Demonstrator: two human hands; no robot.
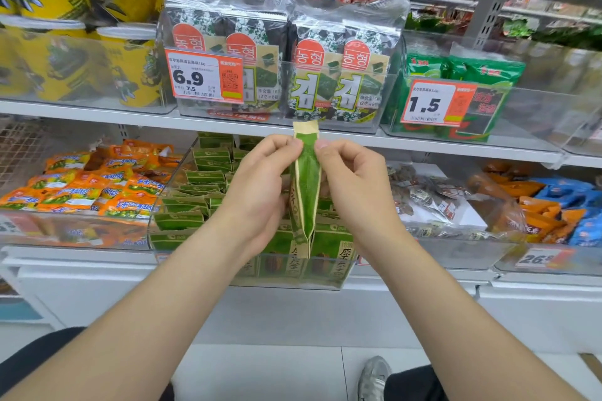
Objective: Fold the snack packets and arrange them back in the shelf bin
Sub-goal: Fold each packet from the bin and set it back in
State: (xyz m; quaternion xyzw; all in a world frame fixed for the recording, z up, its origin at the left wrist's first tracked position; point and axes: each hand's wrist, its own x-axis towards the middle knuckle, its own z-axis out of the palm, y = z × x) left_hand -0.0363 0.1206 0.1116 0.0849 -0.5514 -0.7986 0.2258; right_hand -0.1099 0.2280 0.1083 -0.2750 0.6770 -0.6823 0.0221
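A green and tan snack packet [306, 185] stands upright, edge-on to me, above the clear shelf bin [293, 283]. My left hand [260, 185] pinches the packet's upper part from the left, thumb and fingers curled on it. From the right, my right hand [355, 182] pinches the same upper part. The packet's tan top end sticks up above my fingers and its tan bottom end hangs near the bin's front. Several green packets of the same kind [202, 185] fill the bin, stacked in rows.
Orange snack packs [97, 185] lie in the bin to the left. Clear-wrapped snacks [430, 198] and orange and blue packs [547, 205] lie to the right. The shelf above holds seaweed multipacks [283, 52], yellow cups [130, 65] and price tags [203, 76]. A shoe [374, 378] shows on the floor.
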